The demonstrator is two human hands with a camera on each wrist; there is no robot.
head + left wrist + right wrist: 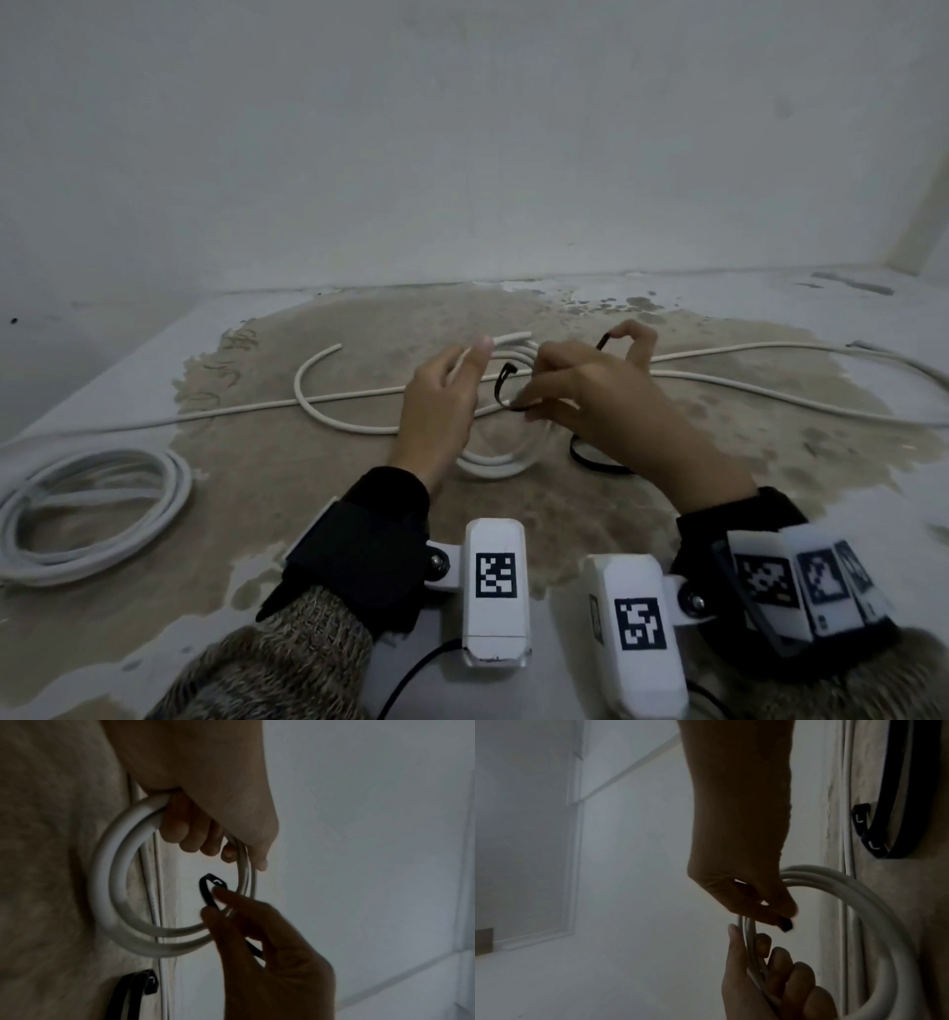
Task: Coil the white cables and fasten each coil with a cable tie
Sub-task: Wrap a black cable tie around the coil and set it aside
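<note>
My left hand [447,395] grips a small coil of white cable [493,462], held upright off the floor, with the fingers curled through its loops [115,882]. My right hand [580,385] pinches a black cable tie [500,385] just beside the coil's top. The tie's head [213,881] sits inside the ring of the coil, close to the strands under my left fingers. In the right wrist view the right fingertips [780,914] hold the tie's dark end [786,926] against the coil [859,902], just above my left hand [770,973].
A larger white coil [92,514] lies on the floor at the left. Loose white cables [770,390] run across the stained floor behind my hands. Spare black ties [590,457] lie under my right hand. A wall stands close behind.
</note>
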